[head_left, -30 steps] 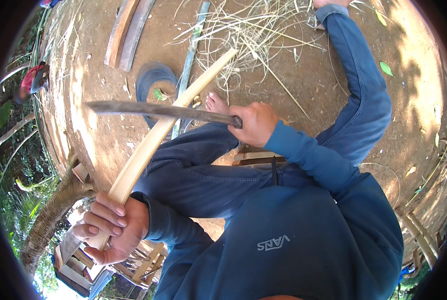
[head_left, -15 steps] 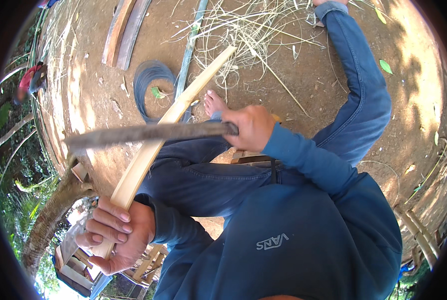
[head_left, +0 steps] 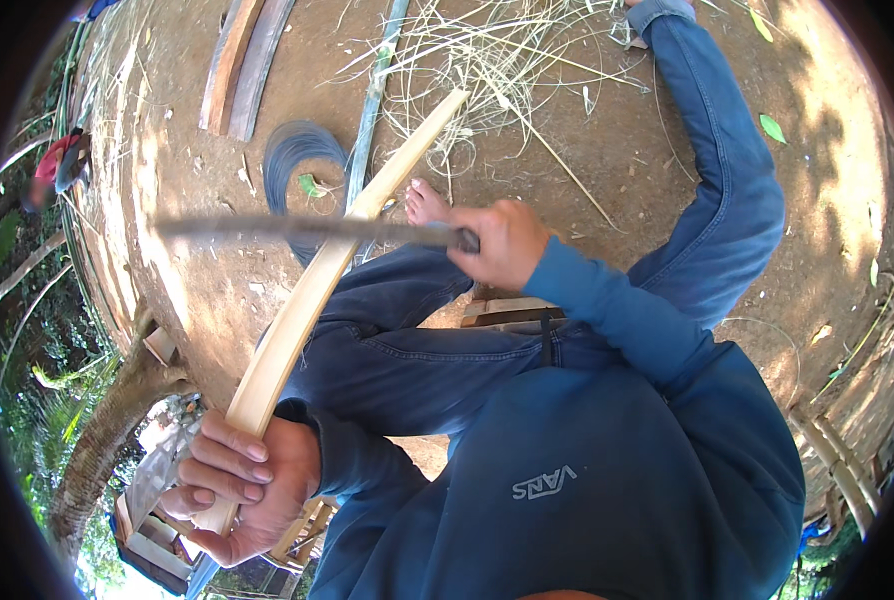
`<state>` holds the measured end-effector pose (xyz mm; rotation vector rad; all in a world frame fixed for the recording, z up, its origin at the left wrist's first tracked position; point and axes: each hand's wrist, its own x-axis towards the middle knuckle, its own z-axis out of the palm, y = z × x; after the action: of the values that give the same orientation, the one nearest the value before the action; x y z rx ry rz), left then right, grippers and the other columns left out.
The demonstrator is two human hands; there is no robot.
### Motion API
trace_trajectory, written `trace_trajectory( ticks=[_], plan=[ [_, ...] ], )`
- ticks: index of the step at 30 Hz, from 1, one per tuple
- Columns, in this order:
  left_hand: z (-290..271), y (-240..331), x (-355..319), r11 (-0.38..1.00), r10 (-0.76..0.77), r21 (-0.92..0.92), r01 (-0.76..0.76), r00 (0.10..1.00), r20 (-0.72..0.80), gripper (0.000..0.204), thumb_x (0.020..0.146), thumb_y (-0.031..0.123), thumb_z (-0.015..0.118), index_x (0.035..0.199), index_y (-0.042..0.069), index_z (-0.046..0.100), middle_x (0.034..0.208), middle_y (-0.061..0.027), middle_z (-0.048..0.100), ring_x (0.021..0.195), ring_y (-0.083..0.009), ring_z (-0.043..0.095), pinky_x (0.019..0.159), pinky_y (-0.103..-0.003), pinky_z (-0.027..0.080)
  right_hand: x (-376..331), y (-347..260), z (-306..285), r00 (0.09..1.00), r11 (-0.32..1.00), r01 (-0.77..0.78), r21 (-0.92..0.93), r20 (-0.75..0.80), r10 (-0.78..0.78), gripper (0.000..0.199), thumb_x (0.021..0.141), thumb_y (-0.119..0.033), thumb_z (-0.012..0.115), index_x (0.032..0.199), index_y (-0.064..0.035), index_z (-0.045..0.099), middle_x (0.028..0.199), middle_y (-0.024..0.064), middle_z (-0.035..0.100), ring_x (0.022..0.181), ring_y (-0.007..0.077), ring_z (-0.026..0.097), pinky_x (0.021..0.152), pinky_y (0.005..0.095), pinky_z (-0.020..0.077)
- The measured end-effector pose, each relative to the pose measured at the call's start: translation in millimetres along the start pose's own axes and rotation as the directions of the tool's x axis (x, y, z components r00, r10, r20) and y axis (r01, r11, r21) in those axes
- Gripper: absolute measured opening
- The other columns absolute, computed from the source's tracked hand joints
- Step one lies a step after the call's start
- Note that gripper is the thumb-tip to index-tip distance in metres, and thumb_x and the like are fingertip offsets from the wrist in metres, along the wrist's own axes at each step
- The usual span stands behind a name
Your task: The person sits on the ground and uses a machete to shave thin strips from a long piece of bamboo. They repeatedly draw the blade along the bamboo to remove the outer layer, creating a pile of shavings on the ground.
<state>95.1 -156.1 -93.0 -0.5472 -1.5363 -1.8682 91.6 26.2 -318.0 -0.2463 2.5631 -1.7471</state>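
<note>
My left hand [head_left: 267,485] is wrapped round the lower end of a long, pale split strip of wood or bamboo [head_left: 297,325]. The strip slants up and to the right over my left leg and narrows toward its far tip. In my right hand [head_left: 502,243], the fingers close on the handle of a machete [head_left: 267,228] with a long dark blade, blurred by motion. Its blade points left and crosses the upper part of the strip. Whether the edge touches the strip, I cannot tell.
A coil of dark wire [head_left: 285,170] lies on the dirt floor beyond the strip. Loose pale shavings [head_left: 497,75] are heaped near my bare foot [head_left: 427,202]. Planks [head_left: 235,75] lie at the upper left. A tree trunk [head_left: 117,430] stands left; another person [head_left: 59,165] is farther off.
My right hand has shifted slightly, and the machete blade has moved farther up the strip, away from my left hand. My left hand and the strip's lower end have moved slightly down and right.
</note>
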Motion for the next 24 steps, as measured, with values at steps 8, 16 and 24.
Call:
trace_trajectory(
  ticks=[8,16,24],
  plan=[
    [-3.5,-0.8,-0.3,0.999,0.033,0.032,-0.033,0.999,0.008,0.031,0.088,0.035,0.043,0.074,0.008,0.041,0.042,0.0,0.034,0.032,-0.0097,0.031,0.036,-0.024,0.035,-3.3,-17.0,-13.3,0.982,0.999,0.02,0.031,0.185,-0.026,0.014,0.071,-0.02,0.068,0.075,-0.0083,0.061,0.056,0.012,0.058,0.052,0.0312,0.06,0.05,0.0405,0.0469],
    [1.7,0.6,-3.3,0.999,0.01,0.032,-0.01,1.0,0.022,0.029,0.087,0.034,0.043,0.073,0.009,0.04,0.043,0.0008,0.033,0.033,-0.0095,0.032,0.037,-0.024,0.035,-3.0,0.1,-20.2,0.982,0.995,-0.101,-0.018,0.157,0.103,0.015,0.072,-0.019,0.066,0.07,-0.0052,0.059,0.055,0.0137,0.057,0.051,0.0316,0.059,0.049,0.0407,0.0458],
    [12.7,1.2,-2.8,1.0,-0.026,0.01,0.026,1.0,0.013,0.03,0.083,0.034,0.047,0.071,0.007,0.044,0.041,0.0014,0.031,0.033,-0.0086,0.031,0.039,-0.023,0.033,-0.5,20.6,-17.3,0.98,0.987,-0.16,-0.031,0.117,0.163,0.015,0.07,-0.019,0.067,0.069,-0.0073,0.057,0.053,0.0122,0.055,0.05,0.0329,0.057,0.048,0.0408,0.0442]
  ],
)
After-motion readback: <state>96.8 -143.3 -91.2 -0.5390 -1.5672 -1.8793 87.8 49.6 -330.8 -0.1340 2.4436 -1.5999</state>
